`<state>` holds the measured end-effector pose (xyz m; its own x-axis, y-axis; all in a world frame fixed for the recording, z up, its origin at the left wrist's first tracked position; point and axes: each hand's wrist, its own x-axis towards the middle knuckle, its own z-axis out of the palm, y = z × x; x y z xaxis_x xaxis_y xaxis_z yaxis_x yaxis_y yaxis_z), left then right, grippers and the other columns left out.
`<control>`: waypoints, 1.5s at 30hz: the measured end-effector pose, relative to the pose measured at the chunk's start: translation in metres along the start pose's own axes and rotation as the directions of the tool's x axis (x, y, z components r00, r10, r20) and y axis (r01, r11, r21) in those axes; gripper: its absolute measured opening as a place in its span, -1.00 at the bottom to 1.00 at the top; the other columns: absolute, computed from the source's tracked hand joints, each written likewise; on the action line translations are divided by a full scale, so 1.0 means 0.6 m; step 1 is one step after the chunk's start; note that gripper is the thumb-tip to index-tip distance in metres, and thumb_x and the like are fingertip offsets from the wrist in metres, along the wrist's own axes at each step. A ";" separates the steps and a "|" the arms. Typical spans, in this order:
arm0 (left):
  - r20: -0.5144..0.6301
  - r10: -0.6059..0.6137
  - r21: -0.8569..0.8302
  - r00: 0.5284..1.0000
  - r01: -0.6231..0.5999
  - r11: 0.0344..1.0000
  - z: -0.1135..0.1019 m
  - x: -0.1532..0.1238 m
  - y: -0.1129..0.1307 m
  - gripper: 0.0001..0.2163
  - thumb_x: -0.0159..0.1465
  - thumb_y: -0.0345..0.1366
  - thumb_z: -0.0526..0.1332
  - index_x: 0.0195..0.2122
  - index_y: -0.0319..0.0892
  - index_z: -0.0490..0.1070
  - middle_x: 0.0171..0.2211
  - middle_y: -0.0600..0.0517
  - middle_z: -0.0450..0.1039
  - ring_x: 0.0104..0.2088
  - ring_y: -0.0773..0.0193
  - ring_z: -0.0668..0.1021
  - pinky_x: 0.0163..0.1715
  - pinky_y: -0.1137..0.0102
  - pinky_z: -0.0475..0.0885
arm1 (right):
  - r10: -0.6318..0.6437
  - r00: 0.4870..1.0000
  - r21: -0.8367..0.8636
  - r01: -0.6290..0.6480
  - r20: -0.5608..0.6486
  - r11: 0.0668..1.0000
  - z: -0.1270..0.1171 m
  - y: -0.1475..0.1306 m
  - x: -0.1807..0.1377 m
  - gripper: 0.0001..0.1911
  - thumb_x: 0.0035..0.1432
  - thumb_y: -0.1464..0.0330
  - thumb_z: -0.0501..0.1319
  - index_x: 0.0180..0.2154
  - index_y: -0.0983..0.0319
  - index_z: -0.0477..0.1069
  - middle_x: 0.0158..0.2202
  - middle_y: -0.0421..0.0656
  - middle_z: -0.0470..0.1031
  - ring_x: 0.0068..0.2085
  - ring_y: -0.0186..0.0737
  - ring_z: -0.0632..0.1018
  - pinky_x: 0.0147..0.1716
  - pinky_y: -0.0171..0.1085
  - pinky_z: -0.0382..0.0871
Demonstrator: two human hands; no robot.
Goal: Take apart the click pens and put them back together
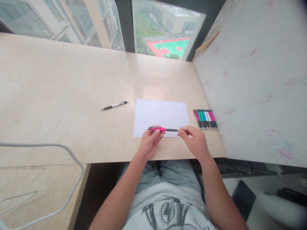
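Note:
A pink pen with a black grip (170,130) lies level across both hands, above the near edge of a white sheet of paper (160,111). My left hand (151,140) is closed around its pink barrel. The fingertips of my right hand (194,140) pinch the tip end, so the point itself is hidden. To the left of the paper rests a white pen with a black grip (117,104). On the right, a row of several pens (205,118) in pink, green, blue, white and purple lies side by side.
A flowered wall (254,83) borders the beige desk (59,95) on the right, close to the pen row. Windows (165,28) stand at the back. A grey cable (72,153) loops over the lower left. My lap is below the front edge.

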<state>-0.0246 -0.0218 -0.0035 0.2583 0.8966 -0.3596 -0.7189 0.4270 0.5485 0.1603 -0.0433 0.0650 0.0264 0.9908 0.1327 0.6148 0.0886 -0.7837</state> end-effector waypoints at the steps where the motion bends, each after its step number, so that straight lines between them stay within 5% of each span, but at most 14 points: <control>1: 0.008 0.000 0.006 1.000 0.000 1.000 0.000 0.000 0.000 -0.79 0.10 -0.35 0.46 -0.25 -0.24 0.53 -0.29 0.00 0.59 -0.31 0.42 0.59 -0.26 0.57 0.48 | -0.002 1.000 -0.014 0.002 0.013 1.000 0.000 -0.001 0.000 -0.69 0.29 0.18 0.17 -0.43 0.18 0.49 -0.46 -0.19 0.56 -0.41 -0.24 0.52 -0.38 -0.27 0.39; 5: 0.028 0.008 0.021 1.000 -0.008 1.000 0.001 -0.001 0.000 -0.79 0.11 -0.34 0.46 -0.25 -0.23 0.54 -0.29 0.01 0.59 -0.31 0.41 0.59 -0.27 0.56 0.49 | 0.000 0.999 -0.047 0.001 0.038 0.999 0.003 -0.002 0.001 -0.57 0.35 0.16 0.08 -0.52 0.18 0.42 -0.55 -0.20 0.47 -0.48 -0.26 0.48 -0.44 -0.28 0.32; 10: 0.013 0.015 0.021 1.000 -0.016 1.000 0.000 0.000 -0.001 -0.78 0.10 -0.34 0.46 -0.24 -0.24 0.54 -0.30 0.00 0.59 -0.31 0.41 0.59 -0.26 0.56 0.48 | -0.055 0.998 -0.036 0.056 0.031 0.998 0.006 -0.002 0.001 -0.79 0.26 0.19 0.19 -0.28 0.17 0.50 -0.31 -0.15 0.59 -0.37 -0.23 0.53 -0.38 -0.28 0.39; 16: 0.032 0.010 0.027 0.999 -0.011 1.000 0.000 0.000 -0.003 -0.79 0.10 -0.34 0.46 -0.25 -0.23 0.54 -0.31 0.01 0.60 -0.32 0.42 0.60 -0.27 0.57 0.49 | -0.024 0.997 -0.009 0.025 0.080 1.000 0.006 0.006 -0.001 -0.55 0.36 0.15 0.08 -0.53 0.19 0.40 -0.55 -0.20 0.47 -0.46 -0.26 0.49 -0.40 -0.27 0.32; 21: 0.036 0.012 0.027 0.999 -0.013 1.000 -0.001 0.000 -0.003 -0.79 0.11 -0.34 0.46 -0.25 -0.23 0.54 -0.31 0.02 0.60 -0.31 0.43 0.60 -0.26 0.59 0.48 | 0.029 0.999 0.122 -0.033 0.035 0.992 0.014 0.018 -0.004 -0.73 0.31 0.14 0.15 -0.20 0.19 0.48 -0.30 -0.14 0.57 -0.28 -0.20 0.57 -0.34 -0.28 0.41; 24: 0.026 0.023 0.049 0.999 -0.024 0.998 -0.001 0.000 -0.004 -0.79 0.11 -0.33 0.46 -0.24 -0.22 0.55 -0.30 0.01 0.61 -0.31 0.42 0.60 -0.25 0.56 0.48 | 0.023 1.000 0.077 -0.021 -0.021 0.997 0.015 0.022 -0.007 -0.76 0.27 0.16 0.21 -0.31 0.18 0.47 -0.36 -0.17 0.55 -0.33 -0.23 0.54 -0.34 -0.29 0.38; 29: 0.059 0.034 0.098 0.998 -0.040 0.994 0.000 -0.001 -0.006 -0.81 0.12 -0.32 0.45 -0.25 -0.22 0.55 -0.29 -0.02 0.62 -0.30 0.38 0.61 -0.21 0.51 0.48 | 0.064 0.998 0.035 -0.064 0.007 0.997 0.014 0.024 -0.009 -0.52 0.35 0.14 0.10 -0.58 0.19 0.34 -0.62 -0.24 0.38 -0.53 -0.31 0.41 -0.46 -0.30 0.24; 34: 0.034 0.044 0.113 0.998 -0.047 0.992 0.001 -0.001 -0.006 -0.79 0.12 -0.30 0.45 -0.24 -0.22 0.56 -0.30 -0.02 0.62 -0.30 0.37 0.61 -0.20 0.48 0.48 | 0.030 0.998 0.120 -0.037 0.057 0.992 0.017 0.026 -0.008 -0.70 0.33 0.17 0.13 -0.37 0.19 0.44 -0.42 -0.19 0.52 -0.34 -0.24 0.53 -0.35 -0.30 0.32; 39: 0.065 0.048 0.151 0.997 -0.057 0.987 0.004 -0.003 -0.005 -0.80 0.12 -0.30 0.45 -0.25 -0.22 0.56 -0.30 -0.04 0.63 -0.29 0.35 0.61 -0.19 0.46 0.48 | 0.063 0.997 0.045 -0.065 0.048 0.997 0.021 0.030 -0.008 -0.49 0.37 0.14 0.05 -0.60 0.20 0.33 -0.63 -0.23 0.36 -0.54 -0.31 0.39 -0.46 -0.28 0.21; 45: 0.053 0.051 0.131 0.997 -0.057 0.990 0.002 -0.001 -0.006 -0.81 0.13 -0.31 0.44 -0.25 -0.21 0.56 -0.30 -0.02 0.63 -0.30 0.38 0.61 -0.20 0.49 0.48 | 0.080 0.994 0.126 -0.088 0.070 0.988 0.024 0.034 -0.008 -0.67 0.32 0.12 0.14 -0.40 0.18 0.40 -0.46 -0.22 0.47 -0.42 -0.27 0.47 -0.40 -0.29 0.27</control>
<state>-0.0215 -0.0236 -0.0046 0.2553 0.9221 -0.2908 -0.6417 0.3866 0.6624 0.1611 -0.0449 0.0396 0.0204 0.9994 0.0268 0.5062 0.0128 -0.8623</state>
